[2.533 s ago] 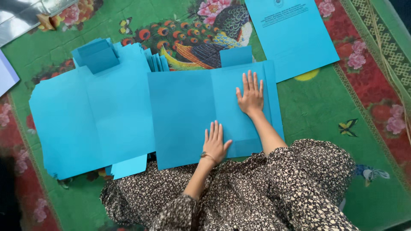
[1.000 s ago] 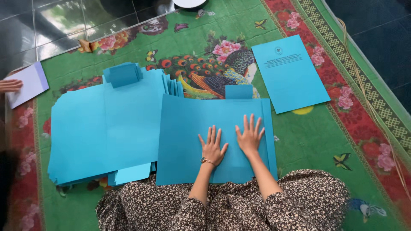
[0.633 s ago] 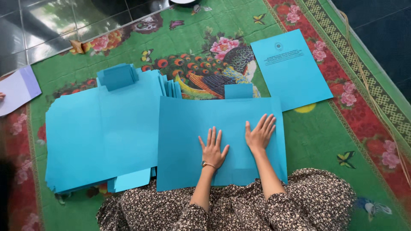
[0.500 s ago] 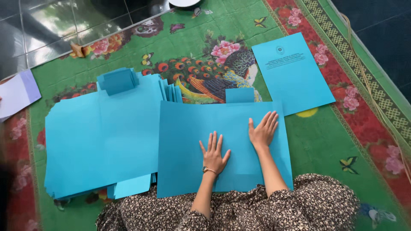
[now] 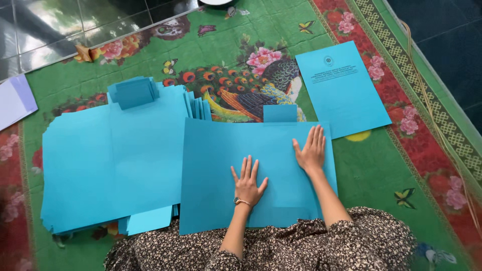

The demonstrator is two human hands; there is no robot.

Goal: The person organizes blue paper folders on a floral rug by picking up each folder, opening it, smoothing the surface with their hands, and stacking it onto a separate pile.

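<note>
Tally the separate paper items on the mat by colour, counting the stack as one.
Blue: 3, the flat sheet under the left hand and right hand, the stack and the printed folder.
Pale lilac: 1, paper at the edge.
Total: 4

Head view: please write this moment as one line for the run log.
left hand: flat on blue sheet | right hand: flat on same sheet | blue stack: beside it

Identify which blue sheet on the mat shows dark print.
The separate blue sheet at upper right; the sheet under both hands and the left stack look blank.
</note>
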